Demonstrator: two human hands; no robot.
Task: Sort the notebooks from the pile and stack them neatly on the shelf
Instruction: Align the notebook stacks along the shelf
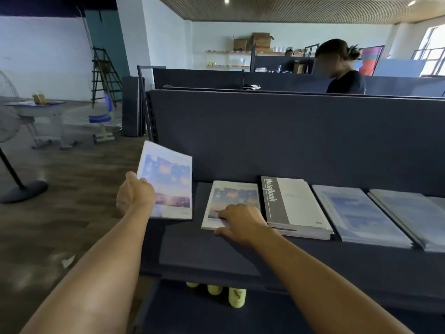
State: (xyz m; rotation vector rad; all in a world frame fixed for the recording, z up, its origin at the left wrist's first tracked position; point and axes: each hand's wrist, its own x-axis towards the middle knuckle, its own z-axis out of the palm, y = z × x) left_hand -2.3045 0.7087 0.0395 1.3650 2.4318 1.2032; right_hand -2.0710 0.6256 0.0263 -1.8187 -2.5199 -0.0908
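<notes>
Four stacks line the shelf [216, 251]. My left hand [134, 191] clamps a notebook [168, 182]; right hand [240, 222] rests flat on matching stack [231, 201]. Pile unseen.

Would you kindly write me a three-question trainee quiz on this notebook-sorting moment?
1. True or false: the left hand holds a lantern-cover notebook off the shelf.
2. The right hand rests on: A) the grey "NoteBook" stack B) the matching lantern-cover notebook C) the yellow bottles.
3. Fill in: the "NoteBook" stack lies to the ____ of the lantern-cover notebook on the shelf.

Key: 1 true; 2 B; 3 right.
</notes>
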